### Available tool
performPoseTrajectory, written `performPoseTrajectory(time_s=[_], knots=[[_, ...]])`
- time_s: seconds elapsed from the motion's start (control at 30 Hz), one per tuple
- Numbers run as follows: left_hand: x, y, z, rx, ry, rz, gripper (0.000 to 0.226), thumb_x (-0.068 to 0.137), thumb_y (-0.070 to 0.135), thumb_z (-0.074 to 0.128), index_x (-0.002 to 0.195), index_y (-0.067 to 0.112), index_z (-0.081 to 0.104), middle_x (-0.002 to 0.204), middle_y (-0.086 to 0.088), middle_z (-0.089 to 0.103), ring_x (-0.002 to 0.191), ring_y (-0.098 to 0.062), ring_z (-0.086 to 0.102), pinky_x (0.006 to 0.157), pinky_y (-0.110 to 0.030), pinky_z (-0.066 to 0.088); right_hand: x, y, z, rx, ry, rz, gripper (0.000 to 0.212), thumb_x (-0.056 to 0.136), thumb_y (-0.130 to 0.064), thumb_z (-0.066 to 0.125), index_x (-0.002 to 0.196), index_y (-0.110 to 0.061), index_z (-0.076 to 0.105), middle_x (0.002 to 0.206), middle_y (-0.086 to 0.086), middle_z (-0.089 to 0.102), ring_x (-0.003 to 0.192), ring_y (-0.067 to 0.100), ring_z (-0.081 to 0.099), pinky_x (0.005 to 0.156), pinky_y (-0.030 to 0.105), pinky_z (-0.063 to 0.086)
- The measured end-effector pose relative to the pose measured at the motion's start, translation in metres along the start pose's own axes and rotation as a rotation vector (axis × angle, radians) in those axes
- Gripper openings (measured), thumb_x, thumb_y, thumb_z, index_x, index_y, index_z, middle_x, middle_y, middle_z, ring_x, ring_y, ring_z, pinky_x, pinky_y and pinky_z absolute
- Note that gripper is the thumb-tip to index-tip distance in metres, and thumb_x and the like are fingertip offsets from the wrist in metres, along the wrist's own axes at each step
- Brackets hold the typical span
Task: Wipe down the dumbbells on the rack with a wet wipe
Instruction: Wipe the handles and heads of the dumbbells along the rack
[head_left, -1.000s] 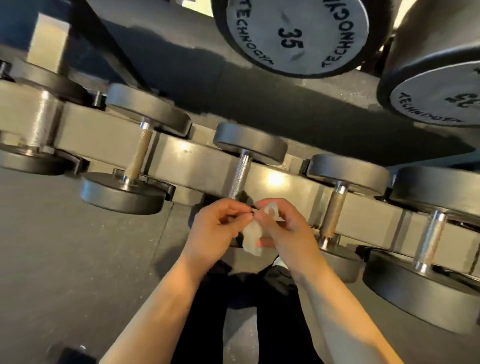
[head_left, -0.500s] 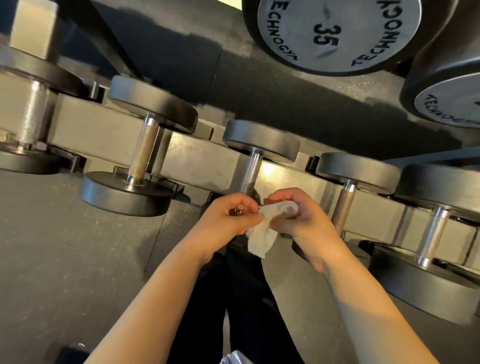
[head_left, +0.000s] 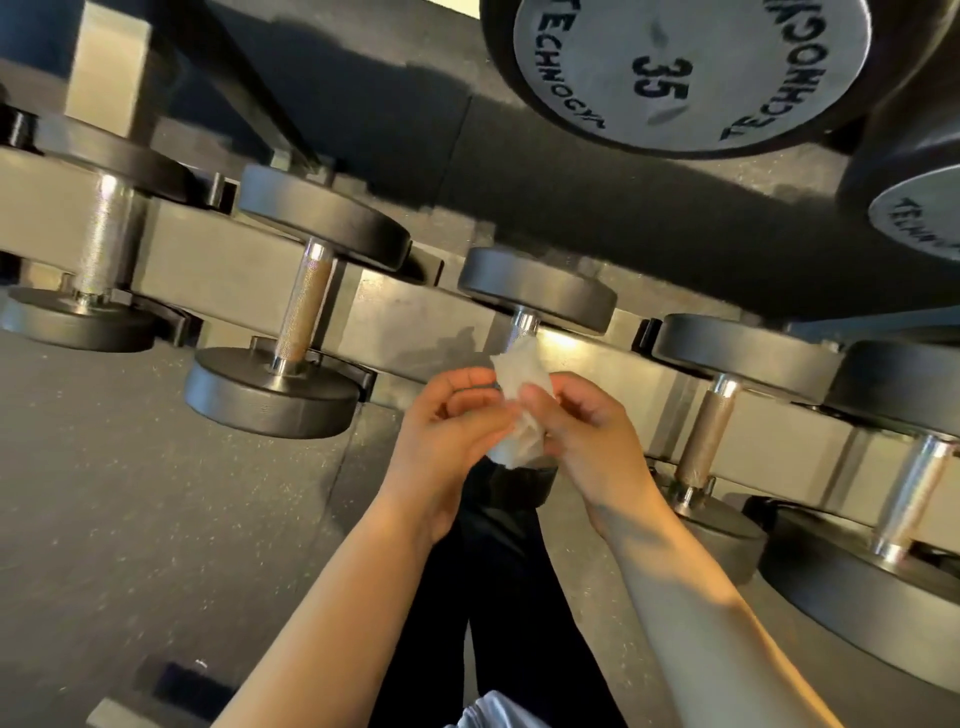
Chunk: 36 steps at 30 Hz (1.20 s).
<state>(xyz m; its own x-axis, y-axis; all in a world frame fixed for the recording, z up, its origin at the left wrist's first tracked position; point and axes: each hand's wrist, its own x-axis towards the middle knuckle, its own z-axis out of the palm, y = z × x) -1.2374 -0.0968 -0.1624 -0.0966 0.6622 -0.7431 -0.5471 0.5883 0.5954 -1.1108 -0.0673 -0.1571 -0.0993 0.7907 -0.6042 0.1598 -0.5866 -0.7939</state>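
Both hands were together at center frame, holding one crumpled white wipe (head_left: 519, 410) between them. Left hand (head_left: 447, 436) had fingers curled, thumb and fingertips pinching the wipe's left side. Right hand (head_left: 587, 431) was also curled, fingers closed on the wipe's right side. The wipe's top edge stuck up above the fingers, just in front of the handle of the middle dumbbell (head_left: 537, 291); contact with the handle could not be told. That dumbbell's lower end was mostly hidden behind the hands. Bare forearms came up from the bottom of the frame, dark trousers (head_left: 509, 597) between them.

Left of the hands sat another dumbbell (head_left: 306, 306) with a brownish knurled handle, its near disc just beside the left hand's wrist side, not touching. Further left, a dumbbell (head_left: 98, 244) with a thick shiny handle. Right of the hands, a dumbbell (head_left: 711, 431) with a brownish handle, then a bigger one (head_left: 914, 493) at the frame edge. All lay across the grey rack rail (head_left: 415, 317). Above, on the upper tier, a large dumbbell end (head_left: 691, 67) marked 35 and TECHNOGYM, and a second one (head_left: 914, 218) partly cut off at right. Dark speckled floor (head_left: 130, 493) lay under the rack at left.
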Motion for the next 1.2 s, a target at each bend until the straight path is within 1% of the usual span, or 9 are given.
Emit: performPoseTrajectory(time_s=[0.2,0.3,0.37,0.57,0.7,0.87,0.97,1.03,1.2], knots=[[0.01,-0.004,0.003,0.49,-0.004,0.114,0.039,0.077,-0.008,0.072,0.101,0.023,0.068,0.069,0.002,0.061,0.074,-0.012,0.058,0.077,-0.019,0.049,0.003,0.0,-0.018,0.047,0.032,0.014,0.029,0.102,-0.025,0.039,0.097,-0.016,0.065,0.093,0.011,0.071,0.089,0.028,0.068,0.084,0.04,0.056],[0.008,-0.007,0.011,0.343,0.021,0.005,0.009,0.085,0.006,0.071,0.092,0.011,0.071,0.077,-0.009,0.064,0.073,-0.015,0.061,0.069,-0.023,0.053,0.001,0.001,-0.021,-0.011,-0.143,0.154,0.037,0.084,-0.047,0.053,0.109,-0.02,0.058,0.102,0.012,0.069,0.091,0.023,0.068,0.079,0.033,0.056],[0.007,-0.009,0.014,0.131,0.025,-0.095,0.005,0.088,0.01,0.067,0.091,0.006,0.069,0.083,-0.013,0.067,0.075,-0.019,0.064,0.067,-0.024,0.056,0.0,0.006,-0.019,-0.042,-0.201,0.179,0.044,0.075,-0.031,0.072,0.112,-0.013,0.056,0.104,0.016,0.068,0.089,0.023,0.068,0.075,0.029,0.056],[0.014,-0.023,0.016,0.099,0.188,-0.112,0.022,0.083,0.022,0.073,0.074,0.008,0.06,0.069,-0.006,0.056,0.056,-0.011,0.051,0.06,-0.024,0.049,0.01,0.03,-0.031,-0.156,0.044,0.042,0.012,0.094,-0.014,0.057,0.101,-0.021,0.064,0.086,0.0,0.066,0.083,0.017,0.063,0.072,0.033,0.052],[0.011,-0.027,0.016,0.07,0.319,-0.014,0.01,0.088,0.019,0.07,0.088,0.014,0.062,0.082,-0.004,0.06,0.077,-0.014,0.061,0.075,-0.028,0.054,0.022,0.039,-0.041,-0.136,0.185,0.049,0.024,0.094,-0.007,0.052,0.11,-0.019,0.064,0.091,0.006,0.068,0.082,0.02,0.066,0.073,0.039,0.055],[0.022,-0.034,0.001,0.52,0.565,0.204,0.018,0.089,0.022,0.065,0.096,0.036,0.055,0.105,0.01,0.055,0.108,-0.014,0.053,0.096,-0.036,0.044,0.047,0.031,-0.026,-0.353,0.265,-0.157,0.025,0.093,-0.01,0.054,0.11,-0.027,0.06,0.114,-0.012,0.055,0.103,0.003,0.052,0.091,0.025,0.045],[0.04,-0.049,-0.003,0.681,0.717,-0.008,0.032,0.093,0.037,0.057,0.122,0.026,0.051,0.128,-0.001,0.048,0.123,-0.024,0.043,0.104,-0.046,0.037,0.058,0.031,-0.004,-0.33,0.016,-0.185,0.041,0.093,-0.022,0.058,0.133,-0.021,0.052,0.12,-0.016,0.043,0.107,-0.007,0.044,0.094,0.011,0.041],[0.048,-0.058,0.0,0.635,0.78,-0.117,0.042,0.094,0.04,0.052,0.132,0.02,0.05,0.133,-0.007,0.048,0.123,-0.03,0.045,0.104,-0.046,0.037,0.067,0.038,0.004,-0.509,0.031,-0.333,0.034,0.096,-0.023,0.054,0.129,-0.014,0.059,0.112,-0.011,0.045,0.098,-0.006,0.044,0.091,0.006,0.037],[0.051,-0.06,0.004,0.632,0.842,-0.132,0.034,0.092,0.033,0.051,0.123,0.022,0.059,0.128,-0.005,0.049,0.117,-0.029,0.049,0.091,-0.039,0.038,0.081,0.057,0.004,-0.667,-0.02,-0.204,0.03,0.093,-0.021,0.059,0.122,-0.027,0.063,0.106,-0.003,0.048,0.096,0.013,0.05,0.089,0.026,0.047]])
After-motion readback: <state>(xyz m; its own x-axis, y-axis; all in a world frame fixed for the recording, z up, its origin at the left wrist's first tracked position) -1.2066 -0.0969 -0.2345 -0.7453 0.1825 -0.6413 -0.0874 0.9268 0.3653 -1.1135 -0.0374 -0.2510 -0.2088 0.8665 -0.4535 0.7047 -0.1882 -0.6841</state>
